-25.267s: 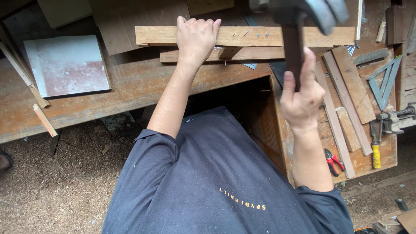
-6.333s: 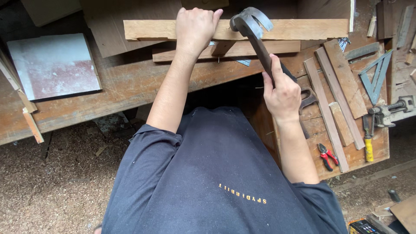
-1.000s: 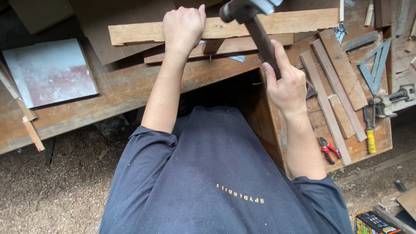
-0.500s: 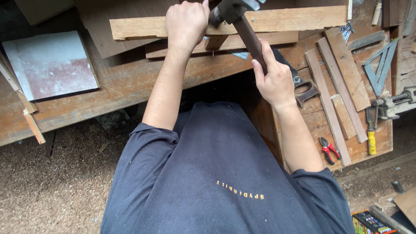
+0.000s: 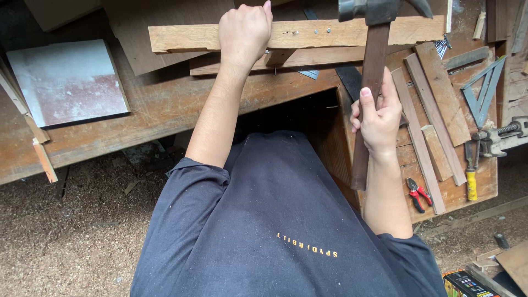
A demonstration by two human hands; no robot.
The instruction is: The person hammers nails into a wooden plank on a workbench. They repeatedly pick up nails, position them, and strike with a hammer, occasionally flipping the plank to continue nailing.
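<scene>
Dark wooden-handled claw hammer [image 5: 369, 82] in my right hand [image 5: 378, 118], fingers wrapped tight round the handle about mid-length. Steel head sits at 12 o'clock from that hand, at the top edge of view, over the right part of the long pale rough-sawn wooden board [image 5: 308, 34]. Handle runs near vertical, butt end down at 6 o'clock past my wrist.

Left hand [image 5: 245, 33] at 10 o'clock from the right one, closed into a fist over the same board, fingers curled round its far edge, pressing it down. A second narrower wooden strip [image 5: 308, 58] lies just under the board, parallel.

Both rest on the worn brown wooden table [image 5: 165, 110].

Outward:
- 3 o'clock of the hammer: several loose brown wood slats [image 5: 434, 104], laid diagonally.
- Further right: grey metal triangular square [image 5: 484, 93], yellow-handled screwdriver [image 5: 471, 181], metal clamp [image 5: 500, 137].
- 5 o'clock: red-handled pliers [image 5: 418, 193] near the table edge.
- 9 o'clock, well apart: flat grey-white panel with reddish stains [image 5: 69, 82].

Floor below is covered in sawdust [image 5: 71, 236].
</scene>
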